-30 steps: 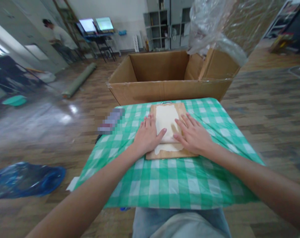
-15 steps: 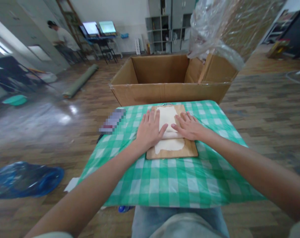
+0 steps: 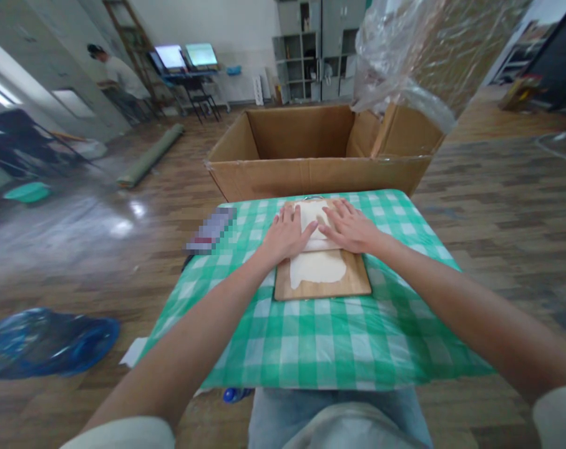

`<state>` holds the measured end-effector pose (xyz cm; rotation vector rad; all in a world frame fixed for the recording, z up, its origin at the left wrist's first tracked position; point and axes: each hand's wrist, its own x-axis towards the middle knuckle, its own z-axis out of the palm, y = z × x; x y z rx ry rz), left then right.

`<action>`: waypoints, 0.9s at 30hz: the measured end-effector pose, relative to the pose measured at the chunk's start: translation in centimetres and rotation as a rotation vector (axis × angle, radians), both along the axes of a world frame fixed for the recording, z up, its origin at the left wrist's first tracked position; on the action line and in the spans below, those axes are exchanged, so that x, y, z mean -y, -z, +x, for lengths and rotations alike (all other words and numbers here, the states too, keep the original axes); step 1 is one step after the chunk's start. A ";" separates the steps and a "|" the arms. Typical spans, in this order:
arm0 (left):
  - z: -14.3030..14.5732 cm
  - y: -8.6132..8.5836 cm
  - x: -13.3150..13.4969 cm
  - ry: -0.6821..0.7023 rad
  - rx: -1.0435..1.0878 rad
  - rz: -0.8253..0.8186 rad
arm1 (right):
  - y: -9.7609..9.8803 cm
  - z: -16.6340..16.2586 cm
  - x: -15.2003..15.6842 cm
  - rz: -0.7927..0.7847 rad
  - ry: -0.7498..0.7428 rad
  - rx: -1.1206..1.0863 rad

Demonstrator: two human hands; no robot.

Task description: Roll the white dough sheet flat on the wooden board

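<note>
The left hand (image 3: pixel 285 238) and the right hand (image 3: pixel 351 231), which I view remotely through the head camera, lie palm down with fingers spread and pointing away from the wearer; neither pinches anything. The thumbs point inward and their tips nearly meet; whether they touch I cannot tell. Beneath and between the hands, a pale roll (image 3: pixel 319 246) crosses from left to right, its long axis square to the forearms; I cannot tell whether it is a rolling pin or a fold of dough, since the hands cover its ends. The dough-like white sheet (image 3: pixel 317 268) lies flat on the wooden board (image 3: pixel 357 279), running lengthwise away from the wearer. Its exposed near part lies on the wearer's side of the hands, and its far part shows between and beyond the fingers. I judge the roll's crosswise lie against the sheet's length to be the governing relation; neither hand is clearly nearer, the left lying over the left margin and the right over the right. Around the board spreads a green checked tablecloth (image 3: pixel 329 343), with a pixelated rectangular object (image 3: pixel 212 229) near its far left corner. Beyond the cloth stands an open cardboard box (image 3: pixel 311 178); at far left, well apart, I note another person (image 3: pixel 123 78).
</note>
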<state>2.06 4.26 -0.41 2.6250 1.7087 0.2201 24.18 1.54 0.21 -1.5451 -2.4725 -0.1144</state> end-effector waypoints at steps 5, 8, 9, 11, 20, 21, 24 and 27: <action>-0.2 -0.1 1.8 0.027 -0.014 0.050 | 0.3 -0.3 1.1 -0.074 0.080 -0.012; -0.9 -0.1 5.5 0.069 -0.008 0.102 | 0.3 -0.7 4.9 -0.061 0.071 -0.011; -1.2 0.0 6.9 0.085 0.000 0.113 | 0.3 -0.8 6.3 -0.061 0.059 -0.014; -1.8 0.2 9.5 0.123 0.020 0.129 | 0.4 -1.0 9.0 -0.059 0.029 -0.029; -3.2 0.9 16.2 0.210 0.036 0.165 | 1.3 -1.5 15.7 0.019 -0.020 -0.055; -3.3 0.9 16.5 0.212 0.029 0.167 | 1.3 -1.5 16.1 0.024 -0.020 -0.055; -3.6 1.0 17.6 0.219 0.016 0.177 | 1.5 -1.6 17.2 0.036 -0.025 -0.054; -3.8 1.1 18.3 0.229 0.009 0.180 | 1.7 -1.7 17.9 0.040 -0.033 -0.054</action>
